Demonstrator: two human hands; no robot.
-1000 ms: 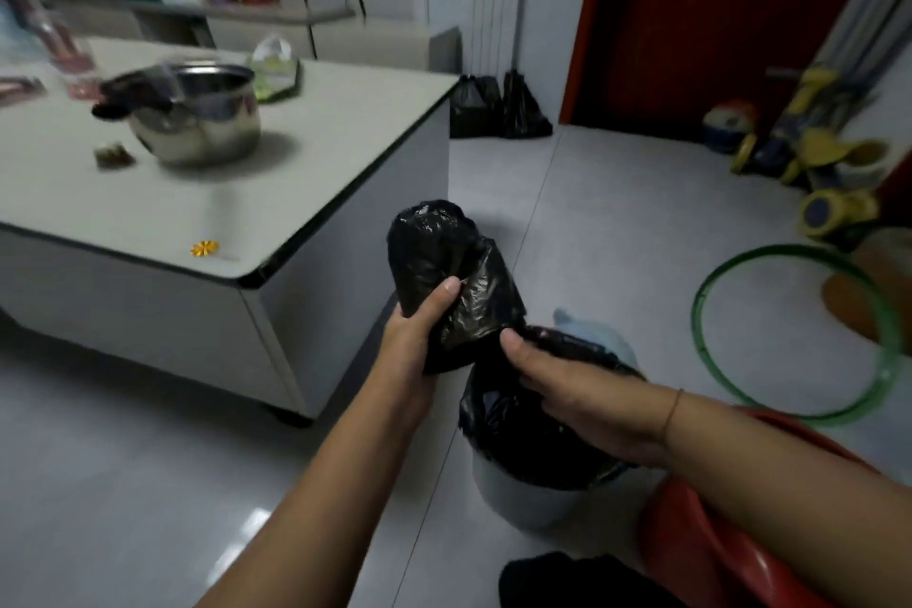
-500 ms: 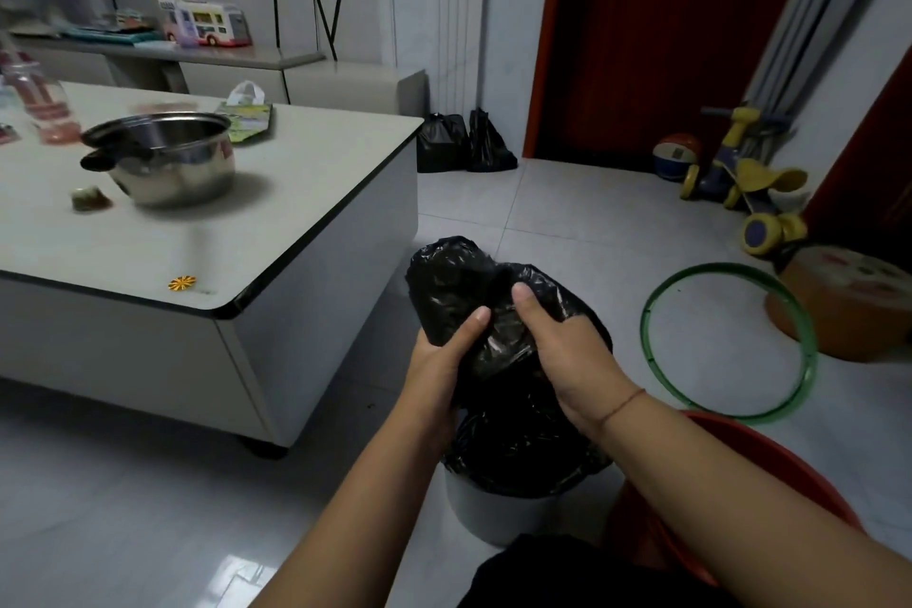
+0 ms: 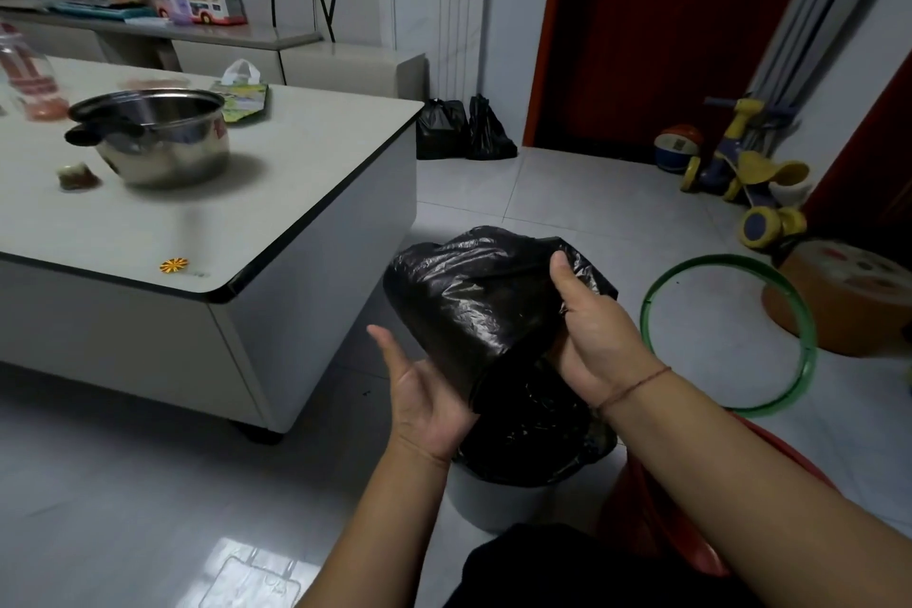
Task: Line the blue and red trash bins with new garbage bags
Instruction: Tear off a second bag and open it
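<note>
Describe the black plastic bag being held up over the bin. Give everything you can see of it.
The thin, glossy black plastic garbage bag is crinkled and bunched into a loose, puffed bundle. The right hand pinches its upper right edge, thumb on top; the left hand lies open, palm up, under its lower edge. It hangs above the pale blue-grey round bin, whose rim shows black plastic too; whether both are one sheet cannot be told.

No text or label can be read.
</note>
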